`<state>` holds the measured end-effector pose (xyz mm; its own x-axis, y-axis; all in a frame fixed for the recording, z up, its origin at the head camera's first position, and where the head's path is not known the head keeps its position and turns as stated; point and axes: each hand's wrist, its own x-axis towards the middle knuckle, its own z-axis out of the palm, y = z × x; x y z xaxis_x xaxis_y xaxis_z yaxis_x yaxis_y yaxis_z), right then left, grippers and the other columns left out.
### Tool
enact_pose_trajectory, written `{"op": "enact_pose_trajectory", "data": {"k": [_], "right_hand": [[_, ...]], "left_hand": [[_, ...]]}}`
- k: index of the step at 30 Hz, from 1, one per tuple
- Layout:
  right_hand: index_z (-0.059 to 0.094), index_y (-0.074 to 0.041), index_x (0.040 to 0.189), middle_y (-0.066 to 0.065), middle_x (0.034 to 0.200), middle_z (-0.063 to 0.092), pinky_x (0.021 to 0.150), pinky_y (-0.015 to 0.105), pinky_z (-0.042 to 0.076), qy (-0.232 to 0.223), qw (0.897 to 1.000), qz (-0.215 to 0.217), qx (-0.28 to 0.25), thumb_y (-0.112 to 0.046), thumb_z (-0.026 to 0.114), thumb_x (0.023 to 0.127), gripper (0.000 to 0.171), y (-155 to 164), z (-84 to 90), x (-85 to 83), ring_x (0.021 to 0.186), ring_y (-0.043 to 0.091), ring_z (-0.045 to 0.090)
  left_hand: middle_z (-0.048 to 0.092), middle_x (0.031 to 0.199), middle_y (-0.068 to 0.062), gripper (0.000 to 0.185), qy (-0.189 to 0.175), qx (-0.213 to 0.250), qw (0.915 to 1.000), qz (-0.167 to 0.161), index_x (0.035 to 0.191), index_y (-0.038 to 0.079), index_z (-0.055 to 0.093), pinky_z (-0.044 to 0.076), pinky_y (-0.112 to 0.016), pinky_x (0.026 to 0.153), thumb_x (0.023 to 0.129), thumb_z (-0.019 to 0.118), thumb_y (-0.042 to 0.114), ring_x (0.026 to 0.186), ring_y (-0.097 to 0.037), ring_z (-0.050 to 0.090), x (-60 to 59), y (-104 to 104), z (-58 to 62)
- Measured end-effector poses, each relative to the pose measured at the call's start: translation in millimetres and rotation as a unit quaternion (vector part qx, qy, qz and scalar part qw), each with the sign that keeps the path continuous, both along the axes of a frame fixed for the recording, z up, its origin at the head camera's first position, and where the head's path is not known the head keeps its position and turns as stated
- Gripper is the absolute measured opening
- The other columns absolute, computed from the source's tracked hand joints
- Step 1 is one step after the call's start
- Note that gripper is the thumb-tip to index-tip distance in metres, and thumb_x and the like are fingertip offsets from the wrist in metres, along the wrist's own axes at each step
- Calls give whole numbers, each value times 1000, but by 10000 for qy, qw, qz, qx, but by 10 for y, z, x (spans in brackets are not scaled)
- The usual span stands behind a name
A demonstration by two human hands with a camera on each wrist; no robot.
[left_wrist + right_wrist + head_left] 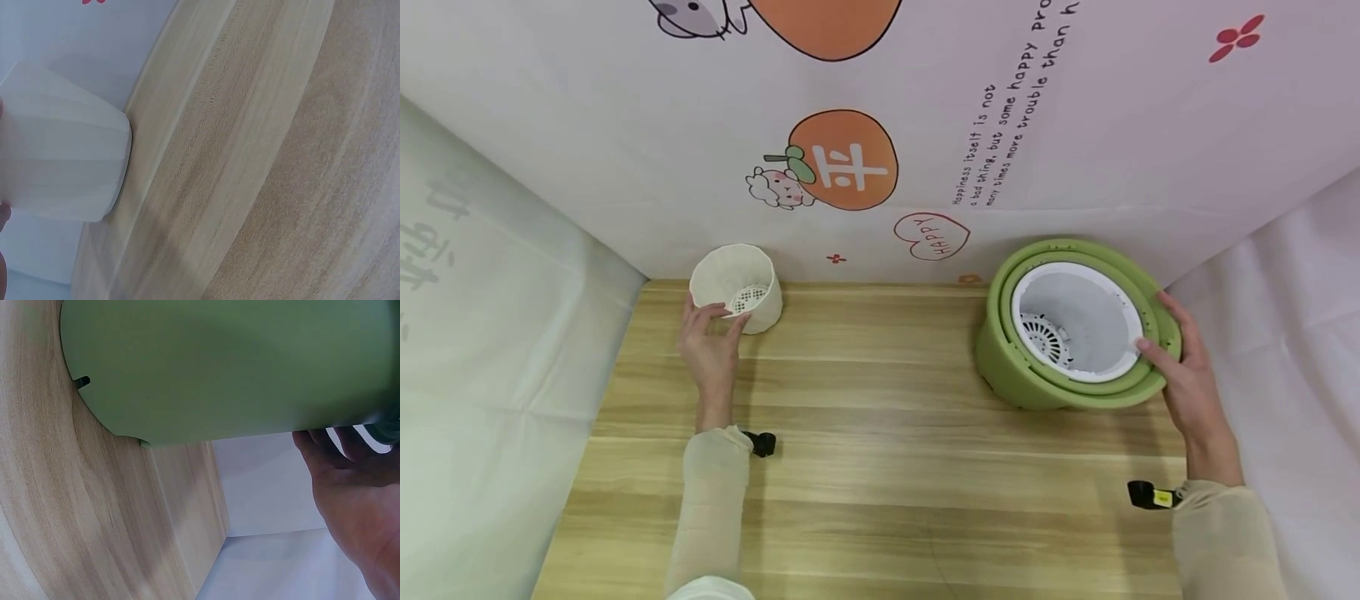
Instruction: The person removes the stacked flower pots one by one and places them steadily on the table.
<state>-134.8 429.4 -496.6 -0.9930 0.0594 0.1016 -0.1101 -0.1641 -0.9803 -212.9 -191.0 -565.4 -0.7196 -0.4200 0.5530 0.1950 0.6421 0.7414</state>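
Left hand: the left hand (711, 346) pinches the near rim of a small cream-white ribbed plastic pot (735, 286), thumb on one side of the rim and fingers on the other, so the pot sits just beyond the fingertips, toward the wall.

Small pot, look: tipped toward the person, its mouth open to the head camera, with a perforated grid bottom showing inside; in the left wrist view its fluted outer side (62, 156) meets the wooden tabletop (880, 433) at the back edge, against the wall.

Right hand: the right hand (1183, 375) grips the right side of a round green plastic pot with a white slotted inner liner (1060, 333); a fingertip lies over the white liner's edge and the other fingers wrap the green rim, so the pot lies to the left of the palm.

Green pot, look: tilted on its lower edge, mouth turned up and toward the person; stepped green rim, white liner with radial drain slots at the bottom. In the right wrist view its smooth green underside (231, 362) is raised off the wood on the hand's side, with fingers (319, 447) curled beneath the rim.

Spacing: the two pots stand well apart, one at each hand.
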Motion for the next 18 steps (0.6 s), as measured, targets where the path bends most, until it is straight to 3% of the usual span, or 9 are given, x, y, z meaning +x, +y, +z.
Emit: {"op": "enact_pose_trajectory", "data": {"k": [9, 18], "right_hand": [[28, -10, 156, 14, 132, 42, 73, 21, 59, 107, 9999, 58, 2, 13, 46, 98, 65, -2, 18, 2, 94, 13, 68], [29, -11, 156, 13, 132, 42, 73, 21, 59, 103, 9999, 62, 45, 13, 46, 98, 65, -13, -2, -4, 94, 13, 67]], "left_hand": [[72, 114, -13, 30, -332, -97, 9994, -40, 87, -4, 70, 31, -35, 119, 74, 88, 16, 138, -38, 42, 18, -5, -9], [69, 122, -14, 26, -128, -94, 9999, 40, 89, -3, 74, 33, -40, 118, 76, 87, 15, 139, -37, 42, 15, 1, -36]]}}
